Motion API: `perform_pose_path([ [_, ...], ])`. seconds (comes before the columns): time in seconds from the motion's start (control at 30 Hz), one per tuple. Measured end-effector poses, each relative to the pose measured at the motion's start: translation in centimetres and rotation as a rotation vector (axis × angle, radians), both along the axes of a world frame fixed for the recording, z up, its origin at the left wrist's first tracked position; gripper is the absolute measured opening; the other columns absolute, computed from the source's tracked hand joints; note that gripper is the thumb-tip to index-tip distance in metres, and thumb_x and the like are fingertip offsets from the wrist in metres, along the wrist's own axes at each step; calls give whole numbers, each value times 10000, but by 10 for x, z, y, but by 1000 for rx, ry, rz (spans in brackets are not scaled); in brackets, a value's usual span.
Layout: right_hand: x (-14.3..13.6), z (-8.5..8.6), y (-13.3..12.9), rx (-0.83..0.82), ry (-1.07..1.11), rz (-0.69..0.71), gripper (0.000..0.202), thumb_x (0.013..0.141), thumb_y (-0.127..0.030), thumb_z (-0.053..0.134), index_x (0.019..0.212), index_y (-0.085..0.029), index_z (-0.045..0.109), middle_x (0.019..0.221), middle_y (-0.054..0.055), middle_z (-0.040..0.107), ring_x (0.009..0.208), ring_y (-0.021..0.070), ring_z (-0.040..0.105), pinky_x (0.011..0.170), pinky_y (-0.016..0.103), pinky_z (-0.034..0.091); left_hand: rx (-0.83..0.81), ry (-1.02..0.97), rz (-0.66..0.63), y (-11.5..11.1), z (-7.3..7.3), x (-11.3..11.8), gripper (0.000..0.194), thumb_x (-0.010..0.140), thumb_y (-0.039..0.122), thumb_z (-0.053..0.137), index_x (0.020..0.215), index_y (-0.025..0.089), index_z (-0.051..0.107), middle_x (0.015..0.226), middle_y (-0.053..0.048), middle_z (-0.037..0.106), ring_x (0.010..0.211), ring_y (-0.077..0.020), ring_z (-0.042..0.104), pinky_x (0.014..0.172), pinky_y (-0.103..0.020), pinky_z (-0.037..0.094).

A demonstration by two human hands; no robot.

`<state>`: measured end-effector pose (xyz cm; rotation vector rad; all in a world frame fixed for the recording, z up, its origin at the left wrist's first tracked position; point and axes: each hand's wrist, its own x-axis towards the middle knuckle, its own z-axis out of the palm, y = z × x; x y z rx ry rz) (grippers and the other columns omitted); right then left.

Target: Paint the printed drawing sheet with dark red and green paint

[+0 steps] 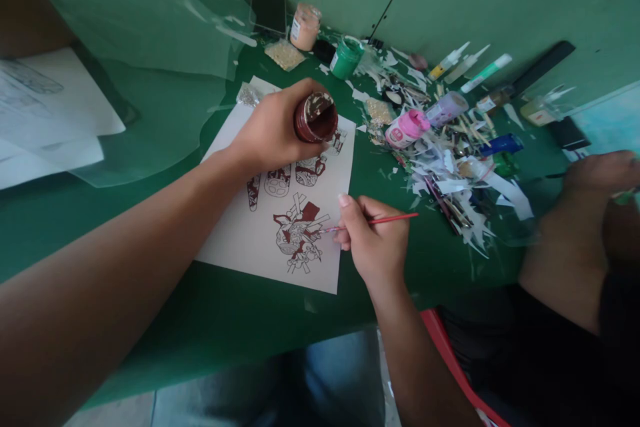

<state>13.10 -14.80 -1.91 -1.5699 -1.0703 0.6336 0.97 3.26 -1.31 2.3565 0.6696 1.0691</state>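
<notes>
My left hand [273, 123] is wrapped round an uncapped jar of dark red paint [316, 119], held over the upper part of a white sheet [235, 233]. Pinched in my right hand [375, 233] is a thin red paintbrush [393, 218], its tip at the printed line drawing [300, 233] low on the sheet. Parts of that drawing are coloured dark red, as are parts of the smaller figures above it. My left hand and the jar hide some of the upper drawings.
Paint jars, pink [407, 128] and green [347, 57] among them, stand behind a heap of paper scraps [450, 167] and tools. A clear plastic sheet [165, 100] lies left. At right, another person's hand [600, 170] rests near the table.
</notes>
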Motion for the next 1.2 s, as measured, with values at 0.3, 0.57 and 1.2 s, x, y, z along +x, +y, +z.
perform_pose_path([
  [0.3, -1, -1, 1, -16, 9, 3, 447, 868, -428, 622, 512, -206, 468, 408, -72, 465, 336, 49, 458, 356, 173, 405, 6, -17, -22, 1, -3, -2, 543, 678, 416, 714, 1187, 275, 588, 1115, -15, 694, 964, -267, 632, 850, -456, 530],
  [0.57, 0, -1, 0, -6, -12, 12, 438, 869, -408, 622, 510, -206, 474, 406, -71, 468, 342, 52, 469, 355, 170, 394, -47, -5, -17, -1, -1, -2, 584, 670, 429, 704, 1206, 226, 594, 1120, -24, 686, 992, -270, 618, 878, -472, 516],
  [1.2, 13, 31, 36, 471, 145, -208, 380, 865, -431, 623, 562, -220, 533, 392, -91, 468, 302, 79, 468, 358, 234, 469, 39, 115, -12, -11, 8, -4, 532, 678, 311, 693, 1186, 188, 594, 1125, -65, 693, 1009, -256, 674, 835, -338, 528],
])
